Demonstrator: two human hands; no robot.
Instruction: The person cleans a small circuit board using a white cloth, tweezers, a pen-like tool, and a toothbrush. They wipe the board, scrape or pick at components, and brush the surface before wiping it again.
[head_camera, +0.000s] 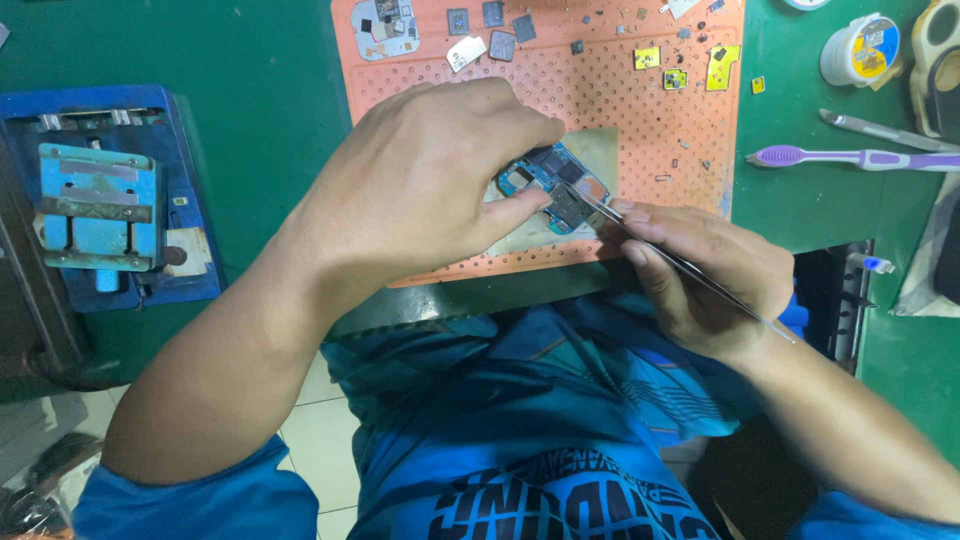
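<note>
The blue circuit board (548, 180) lies on the orange mat (640, 110) between both hands. The left hand (420, 185) pinches its edge. The right hand (700, 275) grips tweezers (640, 240) touching it.

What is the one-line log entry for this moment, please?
left hand: steadies blue circuit board | right hand: tweezers at board | orange mat

The person wears a bright blue short-sleeved shirt of smooth, shiny cloth (520, 420). It has lighter blue patterns across the chest and big dark letters printed low on the front. The sleeves end above the elbows, so both forearms are bare. The left hand (420, 190) and the right hand (700, 275) are bare too, with no gloves, rings or watch showing.
</note>
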